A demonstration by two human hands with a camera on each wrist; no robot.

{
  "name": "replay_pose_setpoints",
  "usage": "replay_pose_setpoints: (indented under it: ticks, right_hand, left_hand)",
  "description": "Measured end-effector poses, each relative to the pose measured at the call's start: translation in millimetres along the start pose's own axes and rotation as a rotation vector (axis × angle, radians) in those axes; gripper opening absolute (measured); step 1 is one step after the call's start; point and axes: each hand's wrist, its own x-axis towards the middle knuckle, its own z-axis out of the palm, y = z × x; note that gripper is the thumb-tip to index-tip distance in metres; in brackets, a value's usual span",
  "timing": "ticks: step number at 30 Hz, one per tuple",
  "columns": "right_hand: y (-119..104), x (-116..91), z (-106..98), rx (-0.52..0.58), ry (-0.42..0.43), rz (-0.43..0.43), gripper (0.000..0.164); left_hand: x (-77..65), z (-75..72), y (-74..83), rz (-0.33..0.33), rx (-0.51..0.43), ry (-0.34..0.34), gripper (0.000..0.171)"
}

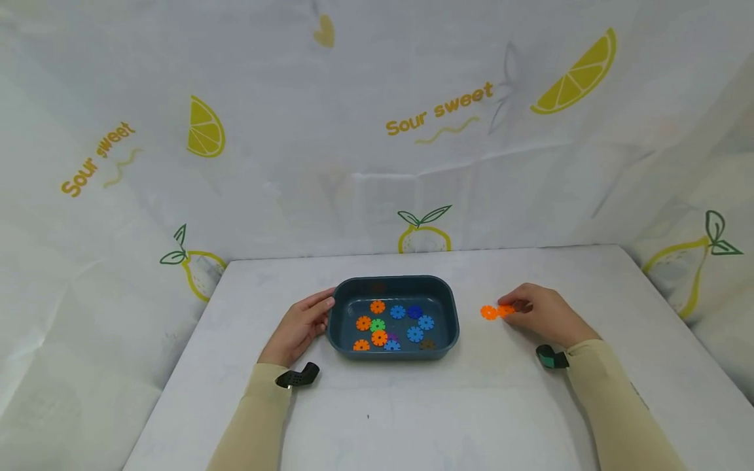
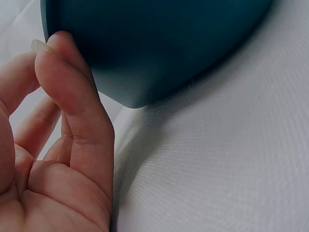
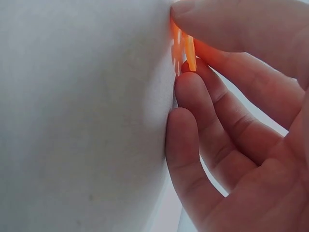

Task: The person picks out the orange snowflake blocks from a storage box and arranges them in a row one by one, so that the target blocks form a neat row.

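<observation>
A dark teal tray point(image 1: 393, 355) holds several notched, flower-shaped plastic discs in orange, blue, green, purple and brown. My left hand point(image 1: 298, 329) grips the tray's left side, thumb and fingers at its rim; in the left wrist view, the fingertips point(image 2: 63, 46) meet the teal wall point(image 2: 145, 63). To the right of the tray, my right hand point(image 1: 542, 314) pinches an orange disc point(image 1: 506, 310) between thumb and fingers, low over the table. Another orange disc point(image 1: 489, 313) sits just left of it, touching or overlapping. In the right wrist view, orange plastic point(image 3: 190, 53) shows edge-on under the thumb.
A white cloth-covered table point(image 1: 412, 412) lies under everything. Behind it hangs a white sheet point(image 1: 294, 196) printed with lemons and lettering. Each wrist wears a black strap device, the left one point(image 1: 298, 375) near the tray's front left corner.
</observation>
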Motion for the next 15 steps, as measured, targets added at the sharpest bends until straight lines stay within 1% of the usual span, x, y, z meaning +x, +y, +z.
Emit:
replay_pose_setpoints:
  ticks: [11, 15]
  right_hand:
    - [1.9, 0.8, 0.0, 0.014, -0.017, 0.019, 0.030]
    - [2.3, -0.4, -1.3, 0.020, -0.015, 0.022, 0.032]
  left_hand:
    - [0.6, 0.5, -0.1, -0.001, 0.008, 0.014, 0.054]
    - [0.8, 2.1, -0.1, -0.005, 0.001, 0.023, 0.049]
